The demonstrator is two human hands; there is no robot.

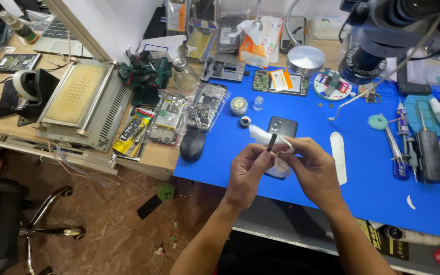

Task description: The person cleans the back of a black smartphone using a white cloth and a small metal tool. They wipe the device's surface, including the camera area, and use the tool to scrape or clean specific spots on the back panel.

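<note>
My left hand (247, 173) pinches a thin dark strip (271, 142) that stands nearly upright between my fingers. My right hand (314, 170) holds a crumpled white tissue (262, 135) against that strip, with more of the tissue hanging below my fingers. Both hands hover over the front part of a blue work mat (362, 188). Just behind them a black phone (282, 125) lies back-up on the mat, its camera block showing.
A black mouse (193, 144) sits at the mat's left edge. A grey heating plate machine (85, 99) stands left. A microscope head (383, 30) hangs upper right. Tweezers, screwdrivers and glue bottles (418, 137) lie right. A white flat pry tool (338, 155) lies beside my right hand.
</note>
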